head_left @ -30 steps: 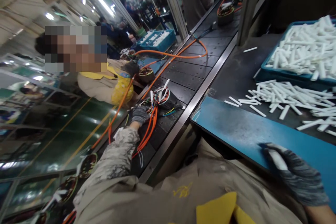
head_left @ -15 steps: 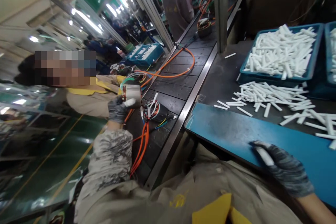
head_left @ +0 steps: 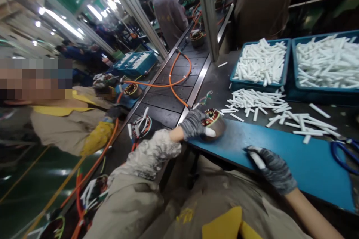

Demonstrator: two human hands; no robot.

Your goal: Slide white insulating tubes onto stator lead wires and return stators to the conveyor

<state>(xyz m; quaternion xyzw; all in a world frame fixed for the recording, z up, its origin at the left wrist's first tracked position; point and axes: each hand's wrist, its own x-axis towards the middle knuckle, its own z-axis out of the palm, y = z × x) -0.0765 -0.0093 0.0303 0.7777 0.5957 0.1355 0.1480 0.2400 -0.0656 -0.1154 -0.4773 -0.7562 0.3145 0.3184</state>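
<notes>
My left hand, in a grey glove with a white thumb, grips a motor stator by its near side. The stator is a metal ring with red and dark copper windings, over the left end of a blue mat. Loose green and white leads trail from its far side. Over the mat's near edge, my right hand, gloved alike, has its fingers loosely extended and its white thumb alongside. Nothing shows in it. White tubes lie in a loose pile beyond the mat.
Two blue bins of white tubes stand behind the pile. Blue-handled scissors lie at the right. A slatted conveyor with orange cables and more stators runs along my left. A co-worker is across it.
My left hand has carried the stator from the conveyor's far side rightward to the blue mat. The view has turned right, and my right hand remains at the mat's edge.
</notes>
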